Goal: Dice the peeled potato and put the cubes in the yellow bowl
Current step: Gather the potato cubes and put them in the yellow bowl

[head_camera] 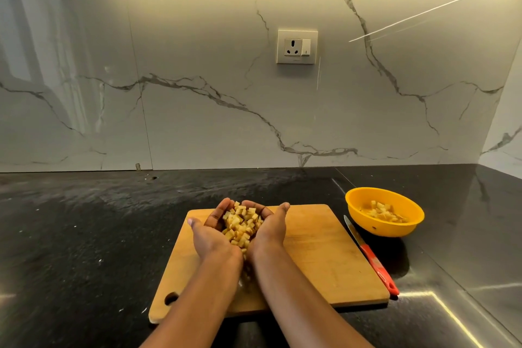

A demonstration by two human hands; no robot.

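Note:
My left hand [210, 237] and my right hand [272, 230] are cupped side by side above the wooden cutting board [324, 257]. Together they hold a heap of pale yellow potato cubes [241, 223], with the fingers curled up around it. A few cubes show below the wrists, over the board. The yellow bowl [387, 229] stands on the counter to the right of the board, apart from my hands. Several more potato cubes [382, 212] lie inside it.
A knife with a red handle [372, 258] lies on the black counter [84, 234] between the board's right edge and the bowl, blade pointing away. A marble backsplash with a wall socket [296, 46] rises behind. The counter turns a corner at the far right.

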